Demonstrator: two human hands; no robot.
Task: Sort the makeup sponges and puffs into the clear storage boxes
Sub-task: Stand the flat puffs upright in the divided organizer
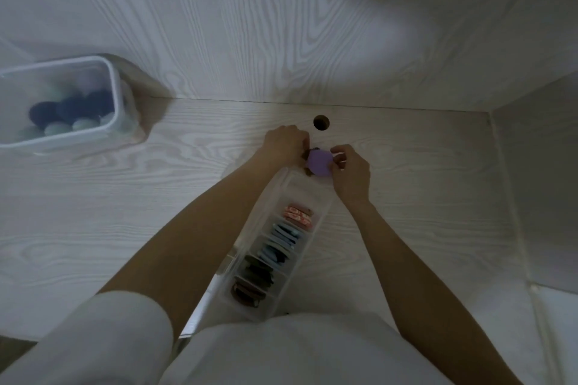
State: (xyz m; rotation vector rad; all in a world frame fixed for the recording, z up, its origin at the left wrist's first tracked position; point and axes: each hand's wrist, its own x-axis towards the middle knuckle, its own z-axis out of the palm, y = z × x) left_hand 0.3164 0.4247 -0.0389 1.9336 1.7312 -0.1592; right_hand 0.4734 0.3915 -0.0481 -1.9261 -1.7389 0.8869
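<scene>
white sleeves (119,337) nearest; both hands, left hand (286,142) and right hand (350,170), pinch a purple puff (319,163) above the divided clear organizer (322,212).

The single head view looks steeply down from above onto the desk (125,212), close over it.

Sponge box (59,103) far left on desk (125,197); divided organizer (275,253) centre.

Tub (112,94) cut off, contents perhaps sponges
</scene>
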